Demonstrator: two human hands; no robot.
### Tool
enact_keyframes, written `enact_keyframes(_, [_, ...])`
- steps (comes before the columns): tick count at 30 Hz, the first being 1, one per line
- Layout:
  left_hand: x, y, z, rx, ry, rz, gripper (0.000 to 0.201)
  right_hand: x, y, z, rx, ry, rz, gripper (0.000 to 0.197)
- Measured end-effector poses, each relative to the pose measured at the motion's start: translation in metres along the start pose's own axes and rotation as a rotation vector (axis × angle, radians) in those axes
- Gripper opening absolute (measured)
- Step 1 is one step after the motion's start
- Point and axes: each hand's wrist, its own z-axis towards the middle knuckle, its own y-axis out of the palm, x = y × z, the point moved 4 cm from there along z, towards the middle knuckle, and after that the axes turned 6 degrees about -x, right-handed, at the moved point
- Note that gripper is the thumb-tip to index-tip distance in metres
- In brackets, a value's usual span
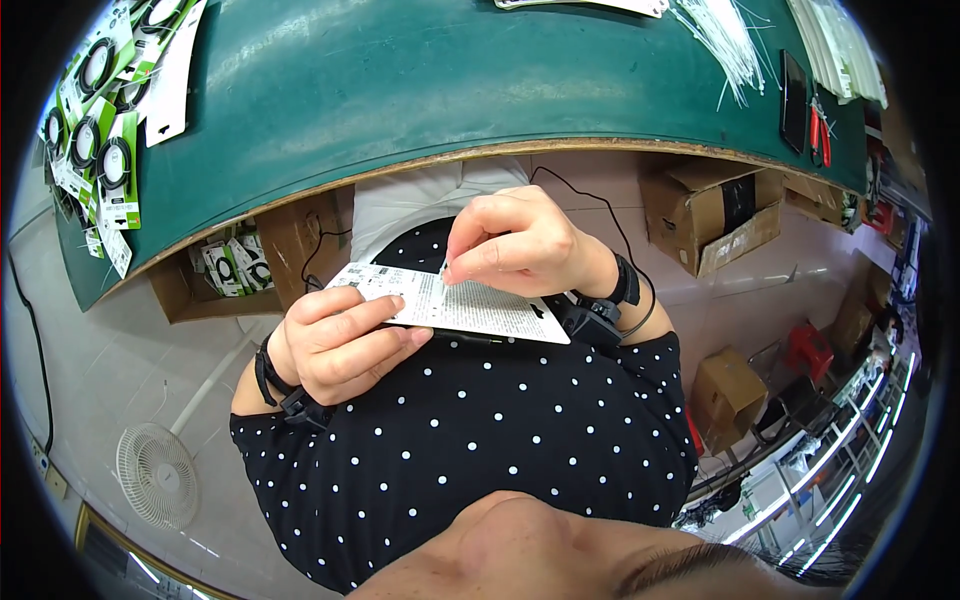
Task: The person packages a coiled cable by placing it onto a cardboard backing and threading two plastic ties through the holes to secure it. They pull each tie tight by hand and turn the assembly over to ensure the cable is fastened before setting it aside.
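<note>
A white packaging card (pixel 480 307) covered in small print is held in front of my body, below the table edge. My left hand (pixel 345 340) grips its left end, with the thumb on top and the fingers curled beneath. Along the card's lower edge a bit of black cable (pixel 470 338) peeks out. Over the middle of the card, my right hand (pixel 520 245) is closed in a pinch. A thin white strip (pixel 443 272) shows at those fingertips, against the card; the fingers cover most of it.
Carded black cables (pixel 115 160) pile up at the left of the green table (pixel 440 90). White cable ties (pixel 725 45), a black phone (pixel 793 100) and red-handled pliers (pixel 820 135) lie at the right. Cardboard boxes (pixel 700 225) and a white fan (pixel 158 475) stand below.
</note>
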Motion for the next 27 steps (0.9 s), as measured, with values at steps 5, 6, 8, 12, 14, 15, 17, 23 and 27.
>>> enact_keyframes(5, [-0.002,0.003,-0.002,0.011,-0.014,-0.013,0.022,0.001,0.002,-0.001,-0.009,0.023,0.007,0.017])
enact_keyframes(6, [-0.002,0.004,-0.002,0.018,-0.017,-0.017,0.022,0.002,0.003,-0.001,-0.014,0.036,0.012,0.017])
enact_keyframes(8, [-0.003,0.004,-0.002,0.01,-0.023,-0.02,0.022,0.002,0.004,-0.003,-0.012,0.047,0.027,0.017])
enact_keyframes(12, [-0.006,0.007,-0.004,0.005,-0.044,-0.054,0.021,0.004,0.006,-0.006,-0.022,0.09,0.087,0.016])
enact_keyframes(14, [-0.009,0.011,-0.007,0.027,-0.069,-0.1,0.021,0.005,0.009,-0.008,-0.058,0.125,0.144,0.016])
enact_keyframes(15, [-0.01,0.013,-0.008,0.027,-0.07,-0.102,0.021,0.005,0.009,-0.009,-0.058,0.128,0.146,0.016])
enact_keyframes(17, [-0.016,0.018,-0.011,0.024,-0.154,-0.19,0.022,0.008,0.012,-0.013,-0.106,0.205,0.196,0.015])
enact_keyframes(23, [-0.029,0.031,-0.016,0.033,-0.314,-0.337,0.023,0.017,0.02,-0.027,-0.141,0.354,0.281,0.012])
enact_keyframes(27, [-0.034,0.038,-0.02,0.045,-0.438,-0.438,0.024,0.021,0.021,-0.03,-0.161,0.43,0.287,0.01])
